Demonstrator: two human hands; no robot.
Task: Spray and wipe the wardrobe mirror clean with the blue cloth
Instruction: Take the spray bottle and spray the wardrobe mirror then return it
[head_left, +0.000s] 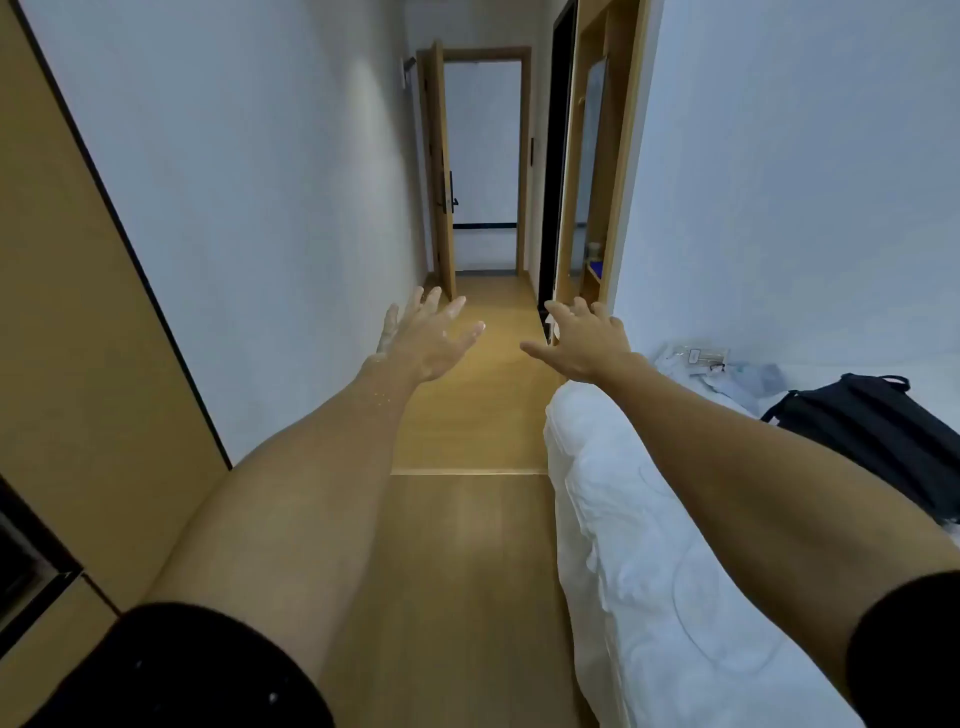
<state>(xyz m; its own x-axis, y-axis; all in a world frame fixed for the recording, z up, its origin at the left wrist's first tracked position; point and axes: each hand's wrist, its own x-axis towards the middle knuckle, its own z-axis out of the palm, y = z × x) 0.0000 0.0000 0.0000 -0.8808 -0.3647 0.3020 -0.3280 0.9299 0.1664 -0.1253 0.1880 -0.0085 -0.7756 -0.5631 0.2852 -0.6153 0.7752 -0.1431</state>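
A: What lies farthest left?

B: A flat tan wooden panel (78, 322) with a thin dark edge, leaning into view beside a smooth white wall (249, 171). Below it sits a dark recessed box (26, 566); I cannot tell what it is.

A: And the left hand?

B: The left hand (428, 340) reaches forward on a bare arm out of a black sleeve (192, 670), fingers spread wide and straight. It holds nothing and touches nothing. Its skin glistens, with small pale flecks along the wrist.

A: The middle?

B: A light wood-plank floor (467, 545) runs down a narrow hallway to an open wooden door (439, 171) with a dark handle.

A: The right hand?

B: The right hand (584, 343) is also stretched out, back upward, fingers splayed and straight, empty, touching nothing.

A: Where is the mirror?

B: The wardrobe mirror (589, 166) stands far down the hall on the right, a tall narrow pane in the tan wardrobe frame (621, 156), well apart from both hands. A small blue patch (597, 270) shows on a low shelf there; too small to identify.

A: Farthest right?

B: A bed with a crumpled white duvet (649, 571), and a black fabric backpack (872, 431) lying on it near some pale clutter.
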